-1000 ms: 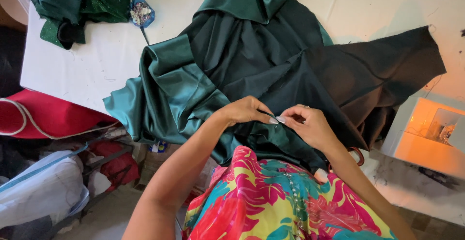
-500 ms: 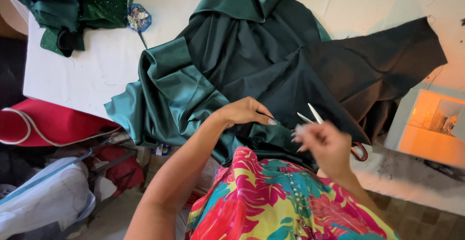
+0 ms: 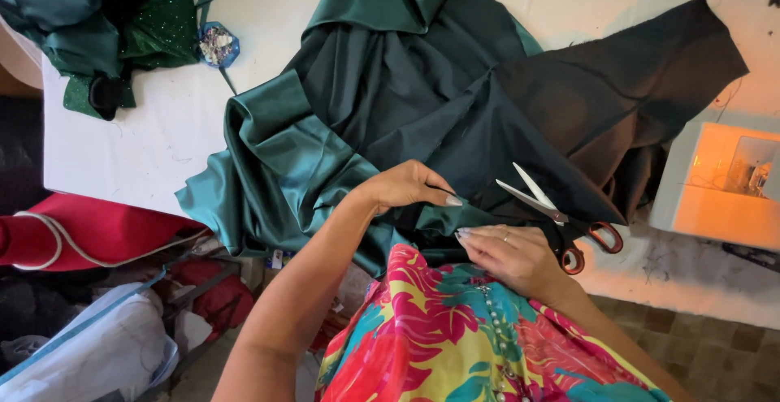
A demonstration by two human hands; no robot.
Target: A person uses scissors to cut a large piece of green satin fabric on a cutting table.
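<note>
A large piece of dark green satin fabric (image 3: 455,101) lies spread and folded over a white table (image 3: 138,146), its near edge hanging toward my lap. My left hand (image 3: 410,187) pinches a fold of the fabric at that near edge. Just below and to the right of it, my right hand (image 3: 512,256) rests flat with its fingertips on the fabric hem. Scissors (image 3: 561,219) with red and black handles lie on the fabric right beside my right hand. Their blades are apart and point up-left.
A white sewing machine (image 3: 715,183) with an orange glow stands at the right table edge. A blue pincushion (image 3: 218,45) and a heap of green garments (image 3: 97,28) sit at the far left. Red bags (image 3: 89,231) and a white bag (image 3: 89,353) are on the floor to the left.
My right hand held the scissors raised over the fabric half a second ago. Now they lie on the fabric and that hand has dropped to the hem. My left hand has kept its pinch.
</note>
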